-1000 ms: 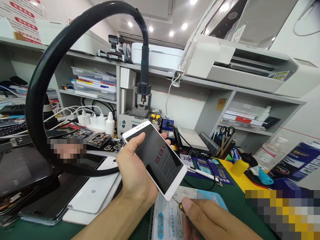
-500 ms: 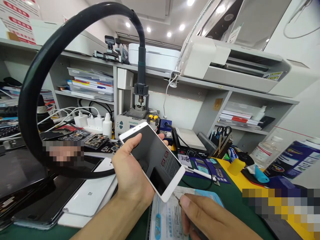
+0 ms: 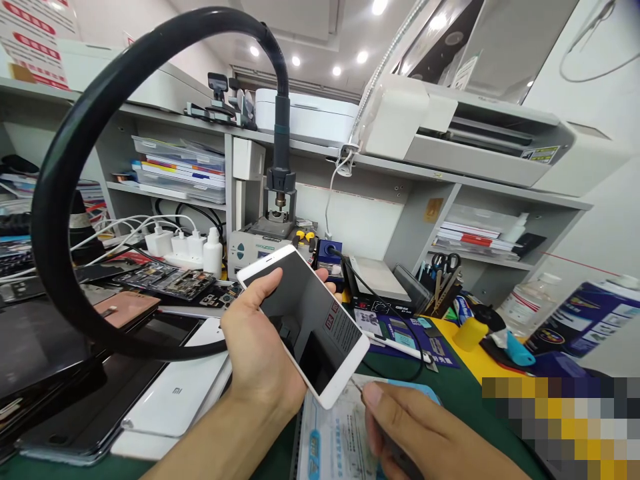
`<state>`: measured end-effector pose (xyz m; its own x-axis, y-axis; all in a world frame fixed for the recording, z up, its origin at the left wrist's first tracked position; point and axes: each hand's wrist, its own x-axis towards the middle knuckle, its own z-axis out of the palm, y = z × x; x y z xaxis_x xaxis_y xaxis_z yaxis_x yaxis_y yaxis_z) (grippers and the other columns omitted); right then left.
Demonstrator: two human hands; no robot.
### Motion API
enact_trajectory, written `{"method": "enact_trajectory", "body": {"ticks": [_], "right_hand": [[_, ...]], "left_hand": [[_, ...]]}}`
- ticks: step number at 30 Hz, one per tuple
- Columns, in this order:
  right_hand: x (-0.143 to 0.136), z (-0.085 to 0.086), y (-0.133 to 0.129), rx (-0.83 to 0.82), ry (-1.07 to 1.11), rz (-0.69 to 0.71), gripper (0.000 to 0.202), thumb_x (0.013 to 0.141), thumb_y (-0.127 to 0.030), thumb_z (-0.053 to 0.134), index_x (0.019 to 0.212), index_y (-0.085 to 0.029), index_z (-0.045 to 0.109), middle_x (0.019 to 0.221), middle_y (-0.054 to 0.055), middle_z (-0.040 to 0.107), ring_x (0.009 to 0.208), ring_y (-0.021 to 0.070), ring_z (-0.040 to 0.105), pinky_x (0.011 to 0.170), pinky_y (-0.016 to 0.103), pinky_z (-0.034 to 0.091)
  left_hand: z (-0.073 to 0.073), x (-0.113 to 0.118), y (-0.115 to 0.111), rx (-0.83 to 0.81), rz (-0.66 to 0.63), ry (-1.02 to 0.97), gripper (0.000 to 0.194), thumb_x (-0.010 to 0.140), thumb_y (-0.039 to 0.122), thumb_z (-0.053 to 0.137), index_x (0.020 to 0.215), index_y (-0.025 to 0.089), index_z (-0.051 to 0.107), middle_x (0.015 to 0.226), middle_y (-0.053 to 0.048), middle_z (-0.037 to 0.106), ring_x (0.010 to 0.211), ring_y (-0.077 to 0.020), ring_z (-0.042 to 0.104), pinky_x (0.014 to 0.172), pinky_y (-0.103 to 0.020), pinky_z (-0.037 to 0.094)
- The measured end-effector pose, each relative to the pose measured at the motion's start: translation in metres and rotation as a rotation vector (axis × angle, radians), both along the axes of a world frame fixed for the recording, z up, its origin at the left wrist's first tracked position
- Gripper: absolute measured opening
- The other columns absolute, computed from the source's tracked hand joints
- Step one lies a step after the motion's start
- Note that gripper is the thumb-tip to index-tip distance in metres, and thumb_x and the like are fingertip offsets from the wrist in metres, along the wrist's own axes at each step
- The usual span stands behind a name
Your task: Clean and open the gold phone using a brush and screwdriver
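My left hand (image 3: 265, 340) grips a white-framed smartphone (image 3: 310, 327), thumb along one long edge and fingertips round the other. Its dark glass screen faces up, tilted, and mirrors red and white signs. Below and right of the phone's lower corner, my right hand (image 3: 400, 420) is closed round a slim tool with a dark handle (image 3: 400, 457). The tool's thin tip is barely visible by the thumb, apart from the phone; its exact kind is unclear. Beneath both hands lies a printed blue and white work mat (image 3: 335, 433).
A thick black hose (image 3: 50, 180) arches over the left side. White Mi-marked phone backs (image 3: 175, 393) and dark phones (image 3: 95, 387) lie left. Circuit boards (image 3: 185, 283) and a white bottle (image 3: 213, 253) stand behind; a white pen-shaped tool (image 3: 400, 347) and a yellow cap (image 3: 470, 333) are right.
The whole view has shifted slightly left. My right hand has turned a little, so the tool's tip shows less. My left hand keeps the phone in nearly the same pose.
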<state>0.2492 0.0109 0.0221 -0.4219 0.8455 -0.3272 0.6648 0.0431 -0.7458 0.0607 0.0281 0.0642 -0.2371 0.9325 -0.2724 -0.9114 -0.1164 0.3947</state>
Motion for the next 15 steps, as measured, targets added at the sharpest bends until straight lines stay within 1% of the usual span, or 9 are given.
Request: {"method": "enact_trajectory", "body": {"ticks": [2,3,5,6,10,13,15], "right_hand": [[-0.001,-0.001,-0.001,-0.073,0.035,-0.049,0.069,0.091,-0.081,0.028,0.085,-0.022,0.063,0.071,0.001,0.053,0.058,0.0142,0.047,0.055,0.025,0.044],[-0.002,0.000,-0.002,-0.107,0.046,-0.081,0.068,0.090,-0.081,0.031,0.085,-0.022,0.063,0.070,0.001,0.053,0.058,0.0140,0.046,0.053,0.025,0.042],[-0.006,0.003,-0.003,-0.155,0.046,-0.138,0.069,0.090,-0.082,0.029,0.084,-0.021,0.062,0.068,0.000,0.050,0.058,0.0132,0.045,0.051,0.024,0.038],[-0.007,0.005,-0.003,-0.172,0.048,-0.134,0.069,0.090,-0.082,0.030,0.085,-0.021,0.062,0.067,-0.001,0.050,0.059,0.0128,0.045,0.051,0.023,0.036],[-0.008,0.009,-0.001,-0.129,0.076,-0.046,0.059,0.087,-0.079,0.046,0.090,-0.022,0.060,0.076,-0.002,0.050,0.066,0.0123,0.045,0.055,0.021,0.038],[-0.002,0.005,0.002,-0.115,0.077,-0.087,0.058,0.089,-0.078,0.043,0.090,-0.022,0.061,0.075,-0.001,0.052,0.062,0.0130,0.045,0.054,0.022,0.041],[0.002,0.001,0.002,-0.139,0.101,-0.117,0.056,0.089,-0.076,0.045,0.090,-0.022,0.062,0.074,0.000,0.053,0.058,0.0132,0.044,0.052,0.024,0.042]], "left_hand": [[-0.001,0.000,0.000,0.026,-0.004,0.013,0.038,0.081,0.032,0.056,0.101,0.008,0.076,0.095,-0.017,0.077,0.072,-0.0270,0.073,0.058,-0.034,0.059],[-0.001,-0.001,-0.001,0.034,-0.006,0.022,0.038,0.080,0.032,0.057,0.102,0.008,0.076,0.094,-0.017,0.076,0.072,-0.0275,0.073,0.059,-0.036,0.060],[-0.003,-0.001,-0.001,0.027,-0.002,0.046,0.040,0.078,0.031,0.059,0.104,0.006,0.076,0.094,-0.018,0.076,0.072,-0.0285,0.073,0.062,-0.038,0.060],[-0.003,-0.001,-0.002,0.018,-0.001,0.056,0.041,0.078,0.031,0.060,0.104,0.005,0.076,0.094,-0.018,0.076,0.071,-0.0290,0.073,0.062,-0.039,0.060],[-0.004,-0.002,-0.002,0.013,-0.011,0.057,0.044,0.077,0.033,0.060,0.104,0.002,0.076,0.096,-0.022,0.076,0.072,-0.0310,0.073,0.063,-0.042,0.060],[-0.003,-0.002,-0.001,0.018,0.011,0.037,0.044,0.078,0.031,0.059,0.108,0.003,0.075,0.102,-0.023,0.076,0.077,-0.0319,0.074,0.063,-0.042,0.061],[-0.003,-0.002,0.000,0.010,0.019,0.043,0.041,0.079,0.030,0.059,0.105,0.004,0.077,0.102,-0.022,0.076,0.077,-0.0326,0.074,0.063,-0.042,0.061]]}}
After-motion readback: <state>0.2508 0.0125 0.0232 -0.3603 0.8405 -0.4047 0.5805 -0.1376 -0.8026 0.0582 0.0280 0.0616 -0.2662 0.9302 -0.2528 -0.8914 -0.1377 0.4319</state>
